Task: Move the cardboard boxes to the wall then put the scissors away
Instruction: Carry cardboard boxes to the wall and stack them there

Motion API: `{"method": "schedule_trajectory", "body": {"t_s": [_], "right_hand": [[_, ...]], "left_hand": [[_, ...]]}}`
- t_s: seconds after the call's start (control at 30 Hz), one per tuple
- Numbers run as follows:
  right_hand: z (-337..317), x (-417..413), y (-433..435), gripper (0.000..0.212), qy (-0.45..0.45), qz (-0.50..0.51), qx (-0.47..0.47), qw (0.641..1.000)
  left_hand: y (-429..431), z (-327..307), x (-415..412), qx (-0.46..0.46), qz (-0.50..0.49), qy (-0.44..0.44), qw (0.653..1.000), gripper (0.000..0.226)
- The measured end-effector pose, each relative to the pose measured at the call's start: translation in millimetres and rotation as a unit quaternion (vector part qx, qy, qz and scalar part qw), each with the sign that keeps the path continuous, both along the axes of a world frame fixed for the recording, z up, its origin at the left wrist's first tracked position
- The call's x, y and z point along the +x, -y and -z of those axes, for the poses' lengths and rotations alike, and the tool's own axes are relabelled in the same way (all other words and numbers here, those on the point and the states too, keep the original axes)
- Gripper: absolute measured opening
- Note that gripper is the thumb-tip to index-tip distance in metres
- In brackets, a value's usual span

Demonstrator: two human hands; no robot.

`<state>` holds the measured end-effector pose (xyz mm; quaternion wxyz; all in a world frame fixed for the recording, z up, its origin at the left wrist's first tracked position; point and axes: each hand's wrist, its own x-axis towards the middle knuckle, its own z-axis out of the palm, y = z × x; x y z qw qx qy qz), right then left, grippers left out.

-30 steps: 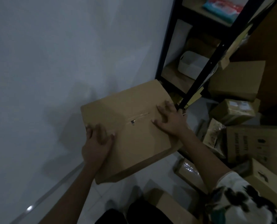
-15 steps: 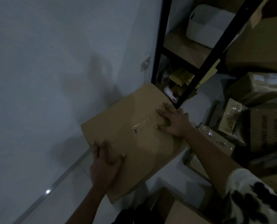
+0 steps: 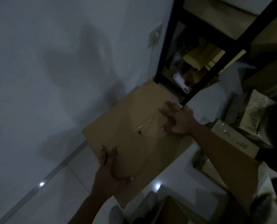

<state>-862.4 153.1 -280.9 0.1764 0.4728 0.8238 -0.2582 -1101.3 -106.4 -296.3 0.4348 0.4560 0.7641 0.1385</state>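
Observation:
A large brown cardboard box (image 3: 134,126) with a taped seam on top sits low against the white wall (image 3: 53,78), its far corner by the black shelf leg. My left hand (image 3: 112,172) lies on the box's near left corner, fingers spread over the top and thumb along the near edge. My right hand (image 3: 178,120) presses flat on the top at the right side, fingers straight. No scissors are in view.
A black metal shelf (image 3: 197,88) stands right behind the box, with yellow packets and a small white item on its lowest level. Several more cardboard boxes (image 3: 234,138) and wrapped packages crowd the floor at right. Another box (image 3: 175,210) lies near my feet. White tiled floor (image 3: 61,191) runs along the wall.
The box has gone down and toward the wall beside the shelf leg. My left hand has slid to its near corner; my right stays flat on top. The view has tilted down.

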Motion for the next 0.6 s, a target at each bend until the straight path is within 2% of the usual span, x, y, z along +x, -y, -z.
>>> {"method": "schedule_trajectory", "body": {"t_s": [0.13, 0.33, 0.43, 0.6], "right_hand": [[53.5, -6.8, -13.7, 0.087, -0.017, -0.012, -0.016, 1.0], [97.8, -21.5, -18.2, 0.094, -0.008, -0.014, -0.027, 0.999], [116.0, -27.8, -20.3, 0.097, -0.023, -0.009, -0.044, 0.999], [149.5, -37.2, -22.5, 0.101, -0.035, -0.021, -0.013, 0.999]], "left_hand": [[-5.3, 40.4, -3.7, 0.016, 0.002, -0.012, 1.0, 0.132], [-8.8, 86.7, -12.1, 0.036, 0.0, -0.025, 0.999, 0.124], [-9.5, 106.1, -13.9, 0.033, -0.005, -0.03, 0.999, 0.126], [-11.3, 134.0, -10.2, 0.019, -0.025, -0.042, 0.999, 0.133]]}}
